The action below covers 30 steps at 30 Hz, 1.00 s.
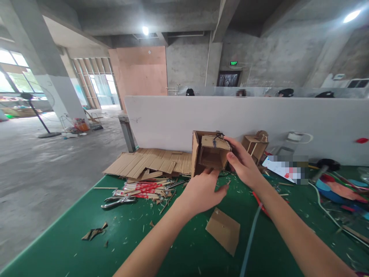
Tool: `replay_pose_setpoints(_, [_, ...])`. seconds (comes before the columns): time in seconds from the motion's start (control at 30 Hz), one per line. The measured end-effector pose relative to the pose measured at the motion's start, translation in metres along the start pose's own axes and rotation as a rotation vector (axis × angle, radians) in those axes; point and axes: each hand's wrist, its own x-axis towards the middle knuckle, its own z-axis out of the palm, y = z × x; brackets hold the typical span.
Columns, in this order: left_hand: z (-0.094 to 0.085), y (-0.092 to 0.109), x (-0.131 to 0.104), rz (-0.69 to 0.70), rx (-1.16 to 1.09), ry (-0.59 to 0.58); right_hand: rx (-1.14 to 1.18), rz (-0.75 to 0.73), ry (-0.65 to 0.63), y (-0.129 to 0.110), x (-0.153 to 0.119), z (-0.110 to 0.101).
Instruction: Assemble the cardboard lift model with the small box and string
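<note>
A small open-fronted cardboard box (215, 143) stands inside a larger cardboard casing (196, 152) near the table's back panel, with black cord tied at its top. My right hand (243, 159) grips its right side, thumb in front and fingers along the upper edge. From below, my left hand (201, 192) holds the box at its lower edge. The left thumb sticks out to the right, and the left fingertips are partly hidden by the box. A loose square of cardboard (224, 231) lies flat on the green table in front of both hands.
Flat cardboard sheets (152, 161), thin wooden sticks with red-marked wrappers (144, 190) and pliers (118, 201) lie left. Cardboard scraps (95, 231) are nearer. Another cardboard model (255, 146), a glue gun's pale cable (323, 209) and clutter are right. A white partition (161, 123) closes the back.
</note>
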Motion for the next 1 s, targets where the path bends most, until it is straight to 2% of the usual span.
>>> replay_pose_setpoints(0.17, [-0.021,-0.001,-0.012,0.086,0.009,-0.053,-0.002,-0.003,0.003,0.002,-0.002,0.001])
replay_pose_setpoints(0.23, [-0.032,0.001,-0.017,0.089,0.006,-0.009,-0.004,-0.002,0.009,0.002,-0.002,0.001])
replay_pose_setpoints(0.3, [-0.042,0.004,-0.02,0.086,0.024,0.139,0.001,-0.002,0.015,0.003,-0.003,0.002])
replay_pose_setpoints(0.4, [-0.053,0.006,-0.02,0.096,0.156,0.499,0.023,0.013,0.009,0.003,-0.004,0.003])
replay_pose_setpoints(0.47, [-0.055,0.003,-0.018,0.106,0.275,0.646,0.041,0.022,0.0,0.002,-0.004,0.003])
replay_pose_setpoints(0.5, [-0.054,0.0,-0.015,0.107,0.326,0.663,0.046,0.022,-0.002,0.002,-0.004,0.003])
replay_pose_setpoints(0.6, [-0.047,-0.007,-0.004,0.1,0.395,0.612,0.047,0.014,0.002,0.001,-0.003,0.003])
replay_pose_setpoints(0.73, [-0.032,-0.014,0.013,0.119,0.334,0.63,0.05,-0.006,0.0,0.001,-0.002,0.005])
replay_pose_setpoints(0.83, [-0.025,-0.018,0.023,0.112,0.145,0.725,0.039,-0.03,0.019,0.001,0.0,0.007])
replay_pose_setpoints(0.9, [-0.022,-0.022,0.029,0.055,-0.042,0.757,0.008,-0.016,0.028,0.0,0.0,0.008])
replay_pose_setpoints(1.0, [-0.019,-0.029,0.035,-0.035,-0.314,0.701,-0.037,0.014,0.02,-0.002,-0.002,0.01])
